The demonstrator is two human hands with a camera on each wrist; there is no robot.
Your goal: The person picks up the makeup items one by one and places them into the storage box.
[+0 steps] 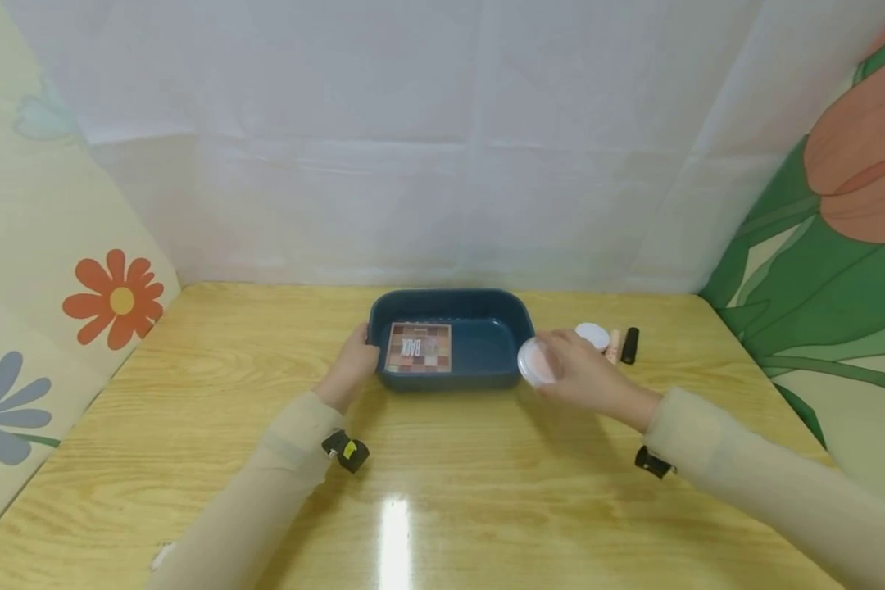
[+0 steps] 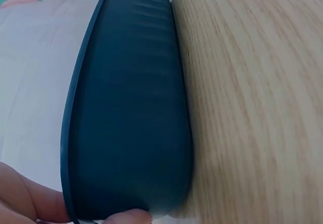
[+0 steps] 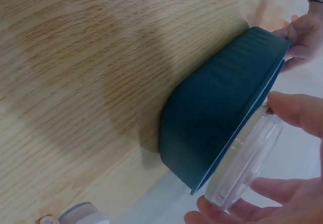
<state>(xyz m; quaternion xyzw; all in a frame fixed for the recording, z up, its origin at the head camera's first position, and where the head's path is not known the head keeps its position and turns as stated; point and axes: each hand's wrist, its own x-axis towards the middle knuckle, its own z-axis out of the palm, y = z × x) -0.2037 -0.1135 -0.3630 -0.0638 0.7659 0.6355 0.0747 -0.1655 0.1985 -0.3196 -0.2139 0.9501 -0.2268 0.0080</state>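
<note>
A dark blue rectangular bin (image 1: 487, 344) stands on the table, an eyeshadow palette (image 1: 435, 352) lying in its left half. At the bin's left end my left hand (image 1: 351, 365) grips the rim; in the left wrist view a thumb and finger show at the near end of the wall. My right hand (image 1: 586, 377) holds a round powder compact (image 1: 534, 362) by its edge at the bin's right end. From the right wrist, the compact (image 3: 247, 158) has a clear, thick lid and overlaps the bin's rim, fingers and thumb on opposite sides of it.
Right of the bin lie a white round item (image 1: 592, 335), a slim pink tube (image 1: 612, 347) and a black lipstick-like tube (image 1: 630, 345). A white cloth (image 1: 428, 164) hangs behind the wooden table (image 1: 457, 483). Flower-printed panels flank both sides.
</note>
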